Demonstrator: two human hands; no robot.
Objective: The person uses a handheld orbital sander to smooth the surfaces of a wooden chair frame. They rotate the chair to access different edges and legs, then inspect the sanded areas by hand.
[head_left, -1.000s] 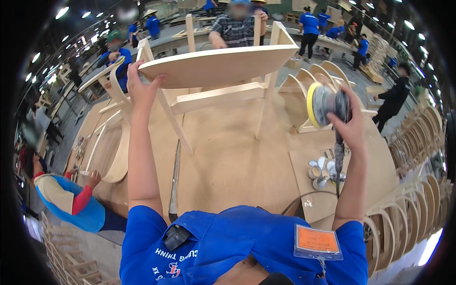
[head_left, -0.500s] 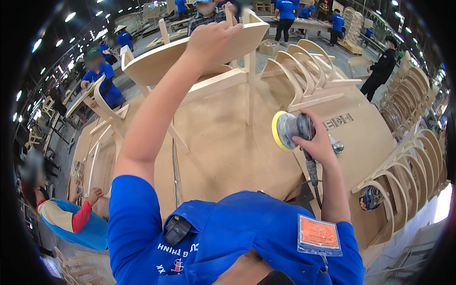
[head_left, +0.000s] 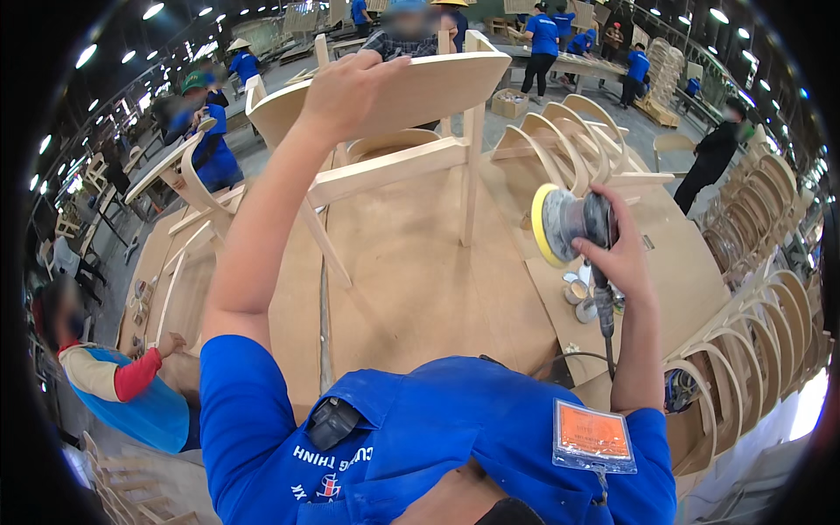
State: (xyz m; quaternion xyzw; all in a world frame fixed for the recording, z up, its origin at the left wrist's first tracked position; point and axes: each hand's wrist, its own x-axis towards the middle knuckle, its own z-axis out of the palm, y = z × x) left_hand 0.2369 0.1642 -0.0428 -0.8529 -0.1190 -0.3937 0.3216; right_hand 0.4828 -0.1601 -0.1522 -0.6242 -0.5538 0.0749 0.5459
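A pale wooden chair frame (head_left: pixel 392 171) stands on the brown-covered worktable before me, its curved panel (head_left: pixel 437 92) raised toward me. My left hand (head_left: pixel 346 94) grips that panel from above, fingers folded over its upper edge. Off to the right of the chair, my right hand (head_left: pixel 623 249) holds a round orbital sander (head_left: pixel 573 220) by its dark body. The sander's yellow-rimmed pad faces left, apart from the wood. A hose (head_left: pixel 605 319) hangs down from its handle.
Curved chair parts (head_left: pixel 560 144) lie beyond on the right, and a long row of them (head_left: pixel 744 350) lines the right edge. Small round containers (head_left: pixel 577 293) sit beneath the sander. One co-worker (head_left: pixel 131 376) works at left; another (head_left: pixel 210 131) handles a frame farther off.
My left hand has slid leftward along the panel's edge. My right hand has carried the sander to the right. The view has shifted slightly.
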